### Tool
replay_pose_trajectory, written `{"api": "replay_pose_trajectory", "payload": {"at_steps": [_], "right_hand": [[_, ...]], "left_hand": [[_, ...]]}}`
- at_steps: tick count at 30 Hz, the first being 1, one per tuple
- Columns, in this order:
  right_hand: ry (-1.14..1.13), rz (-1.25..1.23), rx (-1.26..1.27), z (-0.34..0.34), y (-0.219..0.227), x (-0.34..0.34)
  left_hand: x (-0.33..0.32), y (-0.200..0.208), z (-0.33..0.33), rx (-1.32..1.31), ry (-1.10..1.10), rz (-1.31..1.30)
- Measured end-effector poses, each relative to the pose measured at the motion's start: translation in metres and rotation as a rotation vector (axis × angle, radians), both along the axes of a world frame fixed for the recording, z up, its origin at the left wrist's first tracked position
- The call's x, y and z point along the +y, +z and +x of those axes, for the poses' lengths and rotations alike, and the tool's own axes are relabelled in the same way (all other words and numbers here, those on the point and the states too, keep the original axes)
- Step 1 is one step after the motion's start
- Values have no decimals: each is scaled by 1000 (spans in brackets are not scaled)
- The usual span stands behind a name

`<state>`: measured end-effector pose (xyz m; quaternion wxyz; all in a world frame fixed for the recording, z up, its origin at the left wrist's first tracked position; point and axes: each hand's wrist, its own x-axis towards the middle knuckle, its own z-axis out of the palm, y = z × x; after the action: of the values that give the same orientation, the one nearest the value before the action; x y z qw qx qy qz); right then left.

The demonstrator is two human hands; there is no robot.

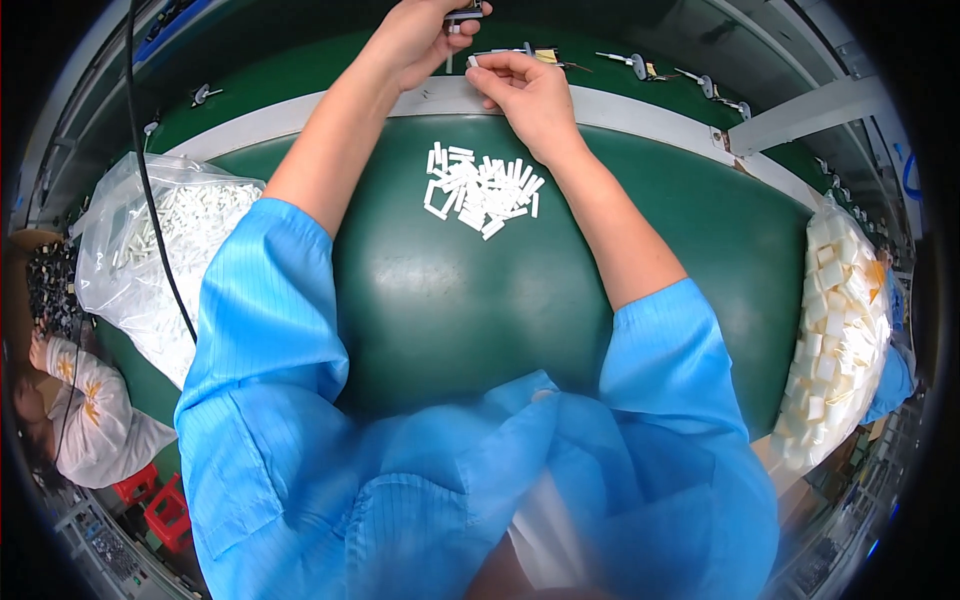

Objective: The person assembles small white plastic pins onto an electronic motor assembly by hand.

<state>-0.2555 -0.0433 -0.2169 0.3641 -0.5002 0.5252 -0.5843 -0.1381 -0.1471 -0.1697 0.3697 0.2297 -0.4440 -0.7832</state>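
My left hand (420, 45) reaches across the white rail at the far side, fingers closed around a small dark part (465, 14). The top edge of the view partly cuts this part off. Just to its right, my right hand (530, 95) pinches a small white strip (473, 62) between thumb and forefinger. The two hands are close together but apart. A loose pile of short white strips (485, 192) lies on the green tabletop (440, 310) between my forearms.
Past the white rail (640, 112), several small assemblies with round grey discs (640, 66) lie on a green belt. A clear bag of small white pieces (190, 220) sits left, behind a hanging black cable (150, 190). Right stands a bag of cream blocks (830, 330). Another person (100, 420) works far left.
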Motion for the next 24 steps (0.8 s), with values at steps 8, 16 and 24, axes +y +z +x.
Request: {"api": "replay_pose_trajectory", "payload": {"at_steps": [8,16,24], "right_hand": [[-9,39,201,-3,-1,-1],[52,125,291,-2,4,5],[73,159,267,-1,11,5]], "left_hand": [[-7,-42,1,484,108,321],[5,-31,2,503,184,340],[2,-36,3,544,149,328]]}}
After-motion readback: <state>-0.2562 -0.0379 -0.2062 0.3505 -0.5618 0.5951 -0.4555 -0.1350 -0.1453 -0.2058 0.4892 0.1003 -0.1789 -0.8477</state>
